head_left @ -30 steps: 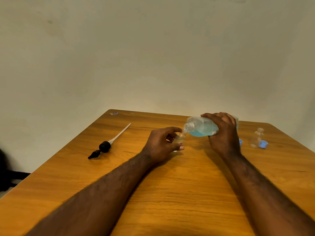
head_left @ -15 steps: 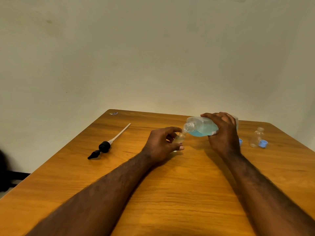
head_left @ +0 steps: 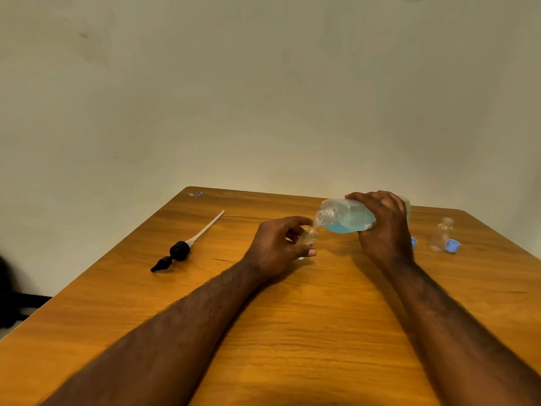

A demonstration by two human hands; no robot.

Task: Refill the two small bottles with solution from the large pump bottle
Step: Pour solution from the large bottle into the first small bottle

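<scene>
Tilting arrangement, head view. The right hand [head_left: 383,230] has its fingers curled over the top of the large bottle [head_left: 345,219] and its thumb beneath, and holds it on its side above the wooden table [head_left: 292,332]. The open threaded neck points left and slightly down, and blue solution pools along the lower side. The left hand [head_left: 278,247] pinches a small bottle [head_left: 311,235] upright between thumb and curled fingers. Its mouth sits right at the large neck; whether liquid is passing cannot be told. The pump head [head_left: 181,250], black with a white dip tube, lies well to the left on the table. A second small bottle [head_left: 441,234] stands uncapped at far right, just beside a blue cap [head_left: 452,246]. Another blue cap [head_left: 413,242] shows partly behind the right wrist.
</scene>
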